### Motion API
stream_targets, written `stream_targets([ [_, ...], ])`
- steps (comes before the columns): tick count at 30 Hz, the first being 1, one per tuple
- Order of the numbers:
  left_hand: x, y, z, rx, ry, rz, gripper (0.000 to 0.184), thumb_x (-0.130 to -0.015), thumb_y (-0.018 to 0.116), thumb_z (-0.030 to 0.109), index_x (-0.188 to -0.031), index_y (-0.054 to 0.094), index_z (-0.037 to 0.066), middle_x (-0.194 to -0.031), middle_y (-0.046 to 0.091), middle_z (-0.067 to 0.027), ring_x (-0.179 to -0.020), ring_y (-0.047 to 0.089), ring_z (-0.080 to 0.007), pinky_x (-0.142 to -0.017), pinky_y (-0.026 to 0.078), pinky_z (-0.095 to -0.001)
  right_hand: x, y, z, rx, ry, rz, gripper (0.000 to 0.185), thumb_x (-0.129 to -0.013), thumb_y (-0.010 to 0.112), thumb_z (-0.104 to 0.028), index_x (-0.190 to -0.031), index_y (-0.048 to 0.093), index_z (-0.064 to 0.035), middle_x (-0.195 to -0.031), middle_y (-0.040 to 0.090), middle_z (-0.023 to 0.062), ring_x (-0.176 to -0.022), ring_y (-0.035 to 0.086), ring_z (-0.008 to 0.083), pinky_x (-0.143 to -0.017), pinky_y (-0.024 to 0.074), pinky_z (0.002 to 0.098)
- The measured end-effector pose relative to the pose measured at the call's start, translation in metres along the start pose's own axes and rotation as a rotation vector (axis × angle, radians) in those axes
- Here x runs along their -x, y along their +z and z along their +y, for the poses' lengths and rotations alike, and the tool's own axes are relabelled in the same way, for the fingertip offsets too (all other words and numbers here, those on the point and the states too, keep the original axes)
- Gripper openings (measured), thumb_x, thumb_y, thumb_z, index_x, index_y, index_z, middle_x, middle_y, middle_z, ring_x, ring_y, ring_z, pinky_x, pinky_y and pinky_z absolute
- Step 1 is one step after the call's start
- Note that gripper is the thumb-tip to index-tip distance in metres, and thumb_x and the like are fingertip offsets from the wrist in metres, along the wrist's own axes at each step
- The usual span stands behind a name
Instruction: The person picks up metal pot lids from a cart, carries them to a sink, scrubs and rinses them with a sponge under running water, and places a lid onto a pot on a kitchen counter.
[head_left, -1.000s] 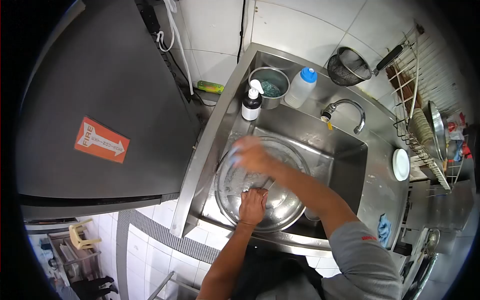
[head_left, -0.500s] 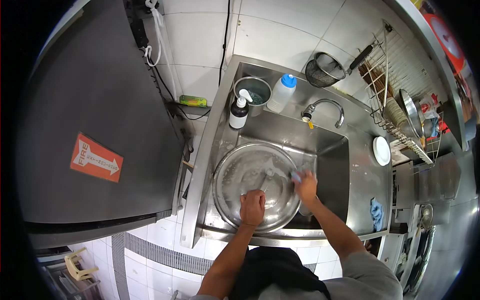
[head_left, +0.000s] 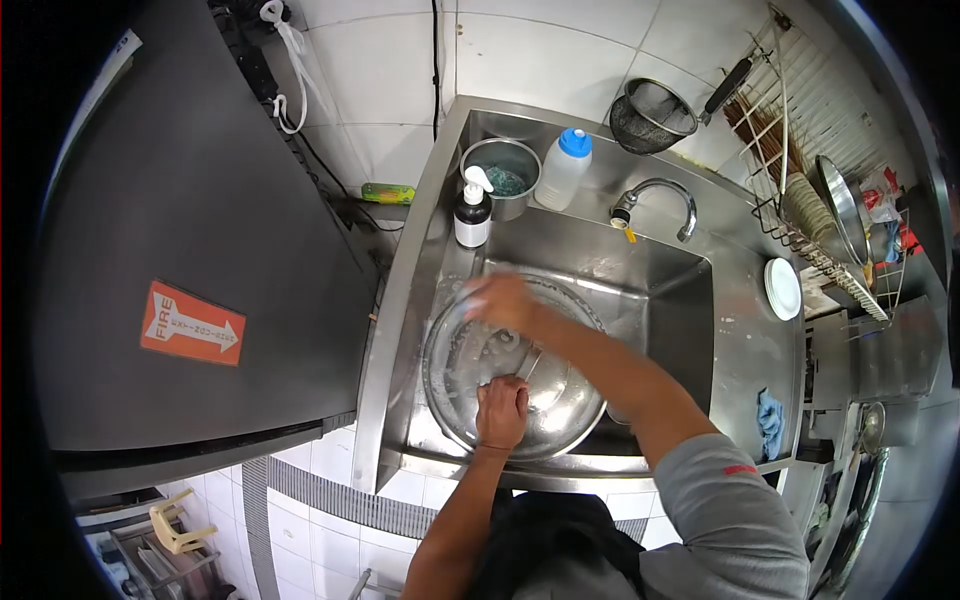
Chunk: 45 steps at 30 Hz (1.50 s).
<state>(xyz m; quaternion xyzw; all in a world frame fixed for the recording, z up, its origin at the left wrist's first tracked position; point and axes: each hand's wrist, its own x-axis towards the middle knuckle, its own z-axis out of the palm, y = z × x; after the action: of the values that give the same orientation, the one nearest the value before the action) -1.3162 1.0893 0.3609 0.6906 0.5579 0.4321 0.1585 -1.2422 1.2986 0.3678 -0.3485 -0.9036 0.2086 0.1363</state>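
Note:
A large round metal lid with suds on it lies in the steel sink. My left hand is closed on the lid's near part, its fingers wrapped round something hidden beneath them, perhaps part of the lid. My right hand is over the lid's upper left part, smeared by motion. A pale bluish patch shows at its fingers, too blurred to make out. Beyond the lid stand a dark pump bottle with a white label and a metal pot holding a green scrubbing pad.
A blue-capped bottle, a faucet and a mesh strainer line the sink's back. White plates and a blue cloth are at the right, below a wire rack. A dark grey appliance stands left.
My right hand has swept from the lid's right edge to its upper left, back near where it was a second ago. My left hand keeps its place on the lid.

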Motion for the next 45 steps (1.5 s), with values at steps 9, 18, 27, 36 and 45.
stream_targets([
  [9,0.001,0.0,-0.001,-0.006,0.007,0.011,0.025,-0.079,0.066,0.003,-0.1,0.054,0.011,-0.098,0.059,-0.0081,-0.091,0.057,-0.0288,-0.08,0.039,-0.0421,0.119,-0.027,0.01,0.136,0.217,0.201,0.029,-0.087,0.061,-0.022,-0.114,0.068,-0.0141,-0.125,0.061,0.0095,-0.126,0.048,0.0286,-0.099,0.0441,0.0515],
  [18,0.006,0.007,-0.005,-0.127,0.022,-0.007,0.015,-0.083,0.062,0.01,-0.096,0.054,0.008,-0.102,0.058,-0.0122,-0.091,0.056,-0.0316,-0.078,0.04,-0.0445,0.048,-0.016,0.027,-0.135,-0.025,0.277,0.036,-0.068,0.066,-0.005,-0.098,0.075,-0.0247,-0.127,0.063,-0.002,-0.119,0.057,0.0282,-0.1,0.0462,0.0375],
  [27,0.0,0.002,0.0,-0.058,0.03,0.018,0.015,-0.084,0.063,0.009,-0.096,0.054,0.008,-0.097,0.058,-0.0109,-0.09,0.056,-0.0307,-0.079,0.04,-0.0432,0.09,-0.025,0.03,-0.131,0.319,0.274,0.042,-0.078,0.06,-0.007,-0.119,0.063,-0.0131,-0.14,0.05,0.0115,-0.129,0.045,0.0362,-0.107,0.0352,0.0515],
  [36,0.005,0.006,-0.008,0.076,-0.169,0.01,0.03,-0.086,0.064,0.018,-0.112,0.055,0.005,-0.104,0.061,-0.0148,-0.09,0.053,-0.0355,-0.083,0.042,-0.0439,0.213,-0.022,-0.099,0.284,0.087,-0.058,0.047,-0.08,0.058,-0.013,-0.126,0.053,-0.0049,-0.144,0.038,0.0219,-0.131,0.037,0.0423,-0.107,0.0313,0.0554],
  [45,0.007,0.009,-0.011,0.081,-0.11,0.027,0.034,-0.086,0.067,0.023,-0.11,0.055,0.003,-0.102,0.06,-0.0165,-0.092,0.053,-0.0351,-0.083,0.041,-0.0445,0.216,0.002,-0.084,0.162,0.061,0.105,0.043,-0.08,0.063,-0.015,-0.121,0.056,-0.0035,-0.138,0.044,0.0196,-0.131,0.037,0.0414,-0.098,0.0376,0.0577],
])
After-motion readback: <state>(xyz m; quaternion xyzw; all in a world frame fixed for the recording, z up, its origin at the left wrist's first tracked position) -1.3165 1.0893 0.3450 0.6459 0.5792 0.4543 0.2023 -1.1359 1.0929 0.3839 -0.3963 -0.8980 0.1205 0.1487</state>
